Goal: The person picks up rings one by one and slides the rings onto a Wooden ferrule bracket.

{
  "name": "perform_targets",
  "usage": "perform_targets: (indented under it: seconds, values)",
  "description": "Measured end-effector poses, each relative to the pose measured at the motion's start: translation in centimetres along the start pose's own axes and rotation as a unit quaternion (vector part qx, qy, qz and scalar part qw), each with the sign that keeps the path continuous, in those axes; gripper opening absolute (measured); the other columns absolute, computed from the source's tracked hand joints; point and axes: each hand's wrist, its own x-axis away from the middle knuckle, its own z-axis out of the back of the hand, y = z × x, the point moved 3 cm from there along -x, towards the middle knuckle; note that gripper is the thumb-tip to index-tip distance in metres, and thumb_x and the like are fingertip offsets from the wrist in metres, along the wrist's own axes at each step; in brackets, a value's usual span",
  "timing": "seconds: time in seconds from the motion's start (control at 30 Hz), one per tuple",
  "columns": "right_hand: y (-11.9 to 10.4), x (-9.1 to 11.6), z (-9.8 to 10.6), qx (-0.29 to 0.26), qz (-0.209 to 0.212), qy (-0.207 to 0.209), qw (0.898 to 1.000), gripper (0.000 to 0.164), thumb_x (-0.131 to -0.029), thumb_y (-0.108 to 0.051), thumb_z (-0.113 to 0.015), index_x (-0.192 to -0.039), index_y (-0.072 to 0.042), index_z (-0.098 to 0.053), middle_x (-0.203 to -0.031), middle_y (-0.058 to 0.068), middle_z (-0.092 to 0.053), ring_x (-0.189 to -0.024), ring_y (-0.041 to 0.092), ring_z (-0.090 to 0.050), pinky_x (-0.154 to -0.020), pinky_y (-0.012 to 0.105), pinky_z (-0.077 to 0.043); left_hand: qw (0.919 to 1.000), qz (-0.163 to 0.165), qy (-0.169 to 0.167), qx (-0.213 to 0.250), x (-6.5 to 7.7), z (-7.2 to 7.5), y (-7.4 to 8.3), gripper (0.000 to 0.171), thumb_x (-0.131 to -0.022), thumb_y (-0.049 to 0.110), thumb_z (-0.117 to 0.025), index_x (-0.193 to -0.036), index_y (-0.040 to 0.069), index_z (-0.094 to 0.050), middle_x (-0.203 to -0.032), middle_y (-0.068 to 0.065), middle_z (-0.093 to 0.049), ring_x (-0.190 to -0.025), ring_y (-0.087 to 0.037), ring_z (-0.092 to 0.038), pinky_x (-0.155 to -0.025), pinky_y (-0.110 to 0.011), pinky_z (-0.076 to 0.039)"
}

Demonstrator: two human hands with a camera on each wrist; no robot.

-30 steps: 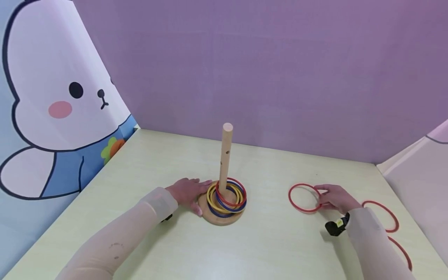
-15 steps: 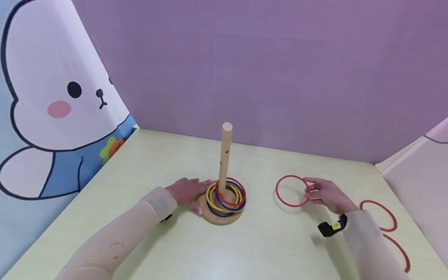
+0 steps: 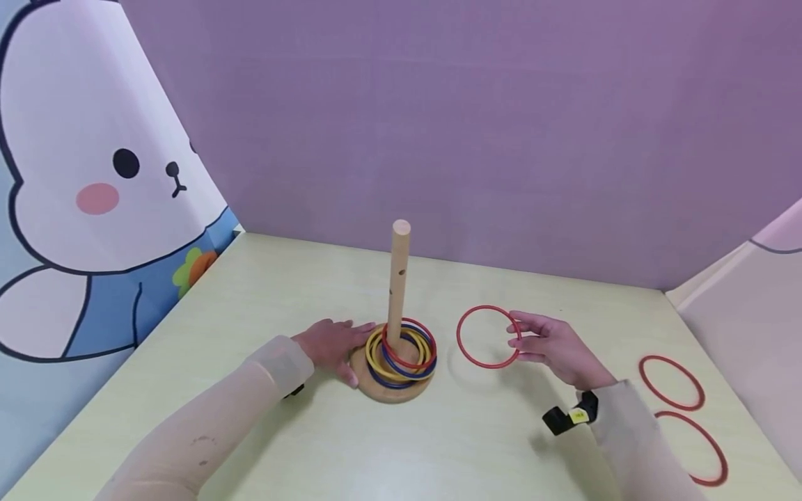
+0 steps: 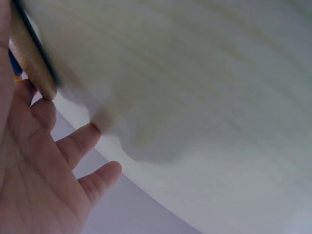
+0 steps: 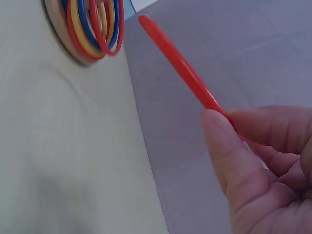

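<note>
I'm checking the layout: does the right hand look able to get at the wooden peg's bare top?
Probably yes: between the right hand and the peg top shows only the red ring it pinches.

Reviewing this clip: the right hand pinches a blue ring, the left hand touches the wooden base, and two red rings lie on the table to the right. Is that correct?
Not quite: the ring pinched by the right hand is red, not blue, as the right wrist view shows. The left hand does touch the wooden base, and two red rings lie on the table to the right.

Purple wall (image 3: 464, 139) behind pale table (image 3: 319, 445)
</note>
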Motion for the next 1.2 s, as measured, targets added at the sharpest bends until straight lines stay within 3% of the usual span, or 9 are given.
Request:
perform_targets:
  seconds: [0.17,0.3,0.4,0.5,0.7,1.0,1.2]
  values:
    - [-0.4,0.0,-1.5,-0.040,0.013,-0.004,0.999,0.050,-0.088,0.007,-0.059,-0.137,0.002,-0.050,-0.104,0.001,-0.063,-0.092,0.012,-0.067,-0.079,0.029,-0.055,1.0000,-0.005,0.003,0.000,0.0,-0.1,0.0,0.101,-0.069,0.059,-0.076,-0.151,0.019,-0.031,-0.156,0.002,-0.026,-0.135,-0.039,-0.036,-0.105,-0.056,-0.033]
    - [-0.9,-0.3,-2.7,-0.075,0.017,0.000,0.997,0.045,-0.087,0.011,-0.058,-0.123,-0.015,-0.065,-0.102,0.001,-0.064,-0.090,0.011,-0.067,-0.078,0.027,-0.055,0.9999,-0.007,0.006,-0.006,0.3,0.0,0.0,0.101,-0.069,0.059,-0.076,-0.151,0.018,-0.031,-0.156,0.001,-0.026,-0.135,-0.039,-0.036,-0.105,-0.055,-0.033]
    - [-1.5,-0.2,-3.3,-0.095,0.025,0.007,0.995,0.044,-0.087,0.012,-0.058,-0.115,-0.021,-0.068,-0.101,0.000,-0.065,-0.088,0.010,-0.067,-0.076,0.025,-0.055,0.9999,-0.011,0.008,-0.005,0.4,0.0,0.0,0.101,-0.069,0.059,-0.076,-0.151,0.017,-0.032,-0.156,0.000,-0.027,-0.134,-0.040,-0.036,-0.104,-0.055,-0.034]
    - [-2.2,0.1,-3.7,-0.132,0.045,0.005,0.990,0.044,-0.088,0.011,-0.056,-0.116,-0.020,-0.069,-0.101,0.001,-0.067,-0.087,0.009,-0.067,-0.076,0.024,-0.055,0.9998,-0.015,0.011,-0.007,0.5,0.1,0.0,0.101,-0.069,0.059,-0.075,-0.150,0.016,-0.033,-0.156,-0.001,-0.028,-0.133,-0.041,-0.037,-0.104,-0.055,-0.035]
    - [-3.7,0.8,-4.5,-0.224,0.087,-0.033,0.970,0.042,-0.091,0.012,-0.053,-0.117,-0.017,-0.070,-0.102,0.003,-0.067,-0.087,0.009,-0.068,-0.075,0.022,-0.055,0.9997,-0.019,0.014,-0.007,0.5,0.1,0.1,0.101,-0.069,0.060,-0.075,-0.150,0.015,-0.033,-0.156,-0.001,-0.028,-0.133,-0.041,-0.037,-0.103,-0.056,-0.035]
    - [-5.3,1.2,-5.7,-0.262,0.127,-0.102,0.951,0.044,-0.093,0.014,-0.046,-0.123,-0.012,-0.067,-0.106,0.004,-0.067,-0.092,0.009,-0.068,-0.078,0.022,-0.053,0.9997,-0.015,0.013,-0.011,0.5,0.0,0.1,0.101,-0.070,0.059,-0.075,-0.150,0.015,-0.033,-0.156,0.000,-0.027,-0.133,-0.040,-0.038,-0.104,-0.055,-0.035]
    - [-6.8,1.5,-6.1,-0.290,0.151,-0.109,0.939,0.043,-0.094,0.013,-0.044,-0.124,-0.009,-0.065,-0.107,0.005,-0.066,-0.093,0.011,-0.067,-0.078,0.021,-0.053,0.9996,-0.017,0.020,-0.007,0.4,-0.1,0.1,0.100,-0.070,0.056,-0.076,-0.150,0.016,-0.033,-0.156,0.001,-0.027,-0.133,-0.040,-0.038,-0.103,-0.056,-0.035]
